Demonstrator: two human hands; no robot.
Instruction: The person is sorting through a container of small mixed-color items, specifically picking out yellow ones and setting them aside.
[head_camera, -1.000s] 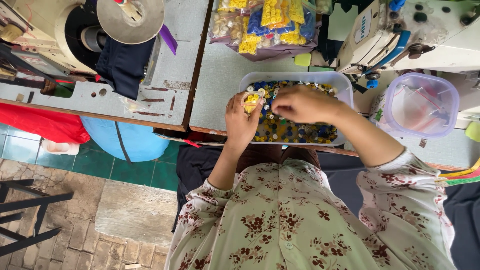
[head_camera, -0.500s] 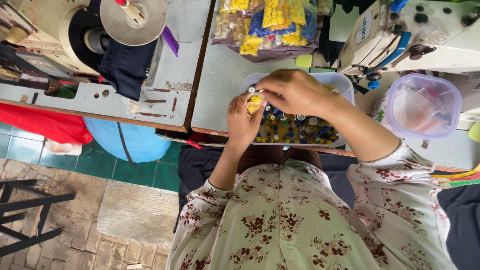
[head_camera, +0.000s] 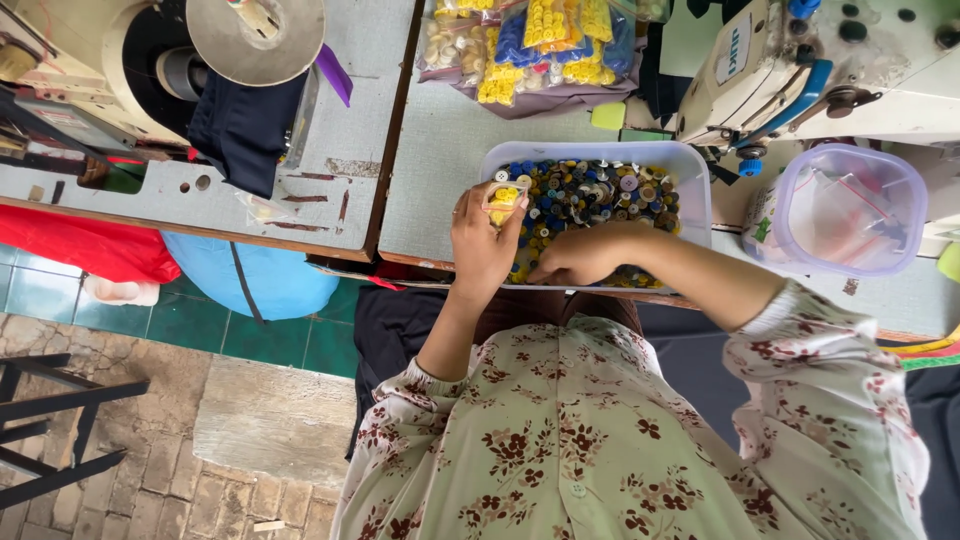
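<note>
- The left hand (head_camera: 482, 243) is curled upright at the near left corner of the tray (head_camera: 697, 190), its fingers closed around a small clear bag (head_camera: 503, 196) that holds yellow buttons; the bag's mouth stands above the fingertips.
- The right hand (head_camera: 583, 254) lies low over the near part of the tray, knuckles up and fingers bent down into the mixed buttons (head_camera: 600, 195); whether it pinches one cannot be told, as the fingertips are buried among them.
- The two hands are just beside each other, the left a little farther up the tray.
- The near rim of the tray is hidden behind both hands and the right forearm; the buttons there are too small to tell apart beyond dark blue, yellow and pale ones.
- The tray sits at the front edge of the grey surface (head_camera: 440, 170), touching the edge nearest the person.
- Beyond it lie packets of buttons (head_camera: 540, 45), cut off by the top of the view.
- To the right stands a clear lidded tub (head_camera: 850, 205), near the tray but apart, below a sewing machine (head_camera: 800, 60).
- Left of the tray the surface is bare as far as a seam, past which a second machine (head_camera: 150, 60) stands.
</note>
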